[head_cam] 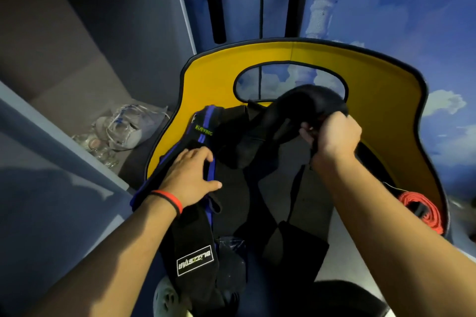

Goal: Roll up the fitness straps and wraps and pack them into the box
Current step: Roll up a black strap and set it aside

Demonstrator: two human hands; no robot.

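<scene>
Gripping a black wrap [309,103] in tightly curled fingers, the right hand [334,136] is holding it raised over the yellow-lined box [373,80], with the wrap's loose tail hanging down. The left hand [190,177] is resting flat on a blue-striped wrap [203,121] draped over the box's left edge, fingers slightly spread. An orange strap [409,199] is lying inside by the right wall.

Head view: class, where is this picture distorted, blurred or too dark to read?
Head view: wide-angle lens bows the box rim; the right edge near the orange strap smears; the black wrap in the right hand shows little detail; a hard shadow crosses the grey ledge.
</scene>
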